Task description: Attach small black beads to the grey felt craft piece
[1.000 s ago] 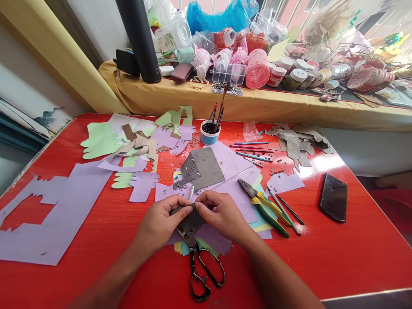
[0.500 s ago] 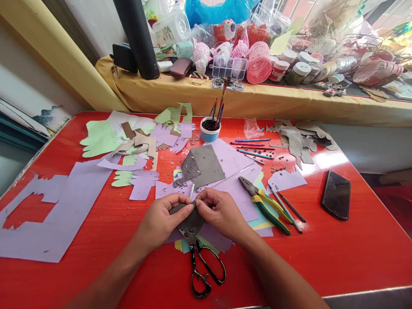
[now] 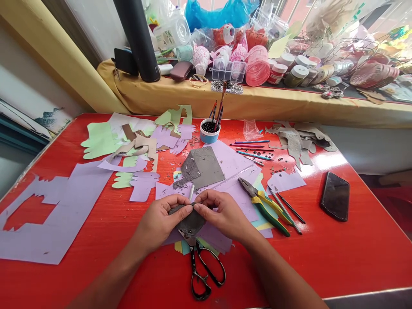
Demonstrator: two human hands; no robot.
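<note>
My left hand [image 3: 170, 216] and my right hand [image 3: 222, 212] meet over the paper pile, thumbs and forefingers pinched along the top edge of a dark grey cut piece [image 3: 190, 222], which looks like leather or card. Both hands are closed on it, with the thumb tips side by side. The piece covers the blades of a pair of scissors [image 3: 208, 270], whose black handles point toward me. Just beyond my fingertips a thin white stick [image 3: 192, 193] shows. Farther off lies a larger grey sheet [image 3: 207, 167] with a rough, folded or torn corner.
Pliers [image 3: 264, 204] with green-yellow handles and thin rods lie right of my hand; a phone [image 3: 335, 196] is farther right. A small tub [image 3: 210, 135] holds brushes and black beads. Purple paper [image 3: 74, 206] and cut scraps spread left. Jars and bottles crowd the ledge [image 3: 180, 96].
My right thumb has shifted slightly, closer against the left thumb at the grey piece's edge. The camera view has moved a little; the rest lies as before.
</note>
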